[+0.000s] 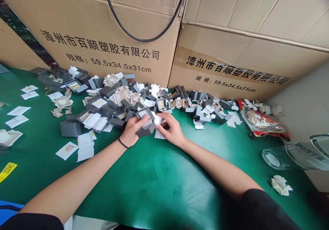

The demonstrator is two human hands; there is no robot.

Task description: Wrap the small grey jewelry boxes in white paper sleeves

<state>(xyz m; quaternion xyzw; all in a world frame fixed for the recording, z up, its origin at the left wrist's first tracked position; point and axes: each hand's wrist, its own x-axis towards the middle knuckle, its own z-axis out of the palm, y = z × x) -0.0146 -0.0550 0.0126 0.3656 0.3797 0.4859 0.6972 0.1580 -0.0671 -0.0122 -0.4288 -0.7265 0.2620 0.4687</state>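
Observation:
My left hand [132, 131] is wrapped round a small dark grey hinged box [146, 131], its lid tipped up, just above the green table. From the right, my right hand [171, 129] pinches a white paper slip [158, 120] at the side of that box. Another white sheet lies on the table under my right fingers. Right behind both hands spreads a heap of similar grey boxes [106, 92], some open, mixed with white slips and torn beige inserts [131, 95].
Large cardboard cartons [108, 27] wall off the back, with a black cable [144, 39] hanging before them. To the right are a red food packet [262, 120], a clear plastic bottle [295, 154] and crumpled paper [281, 185]. Loose folded papers [16, 120] lie left.

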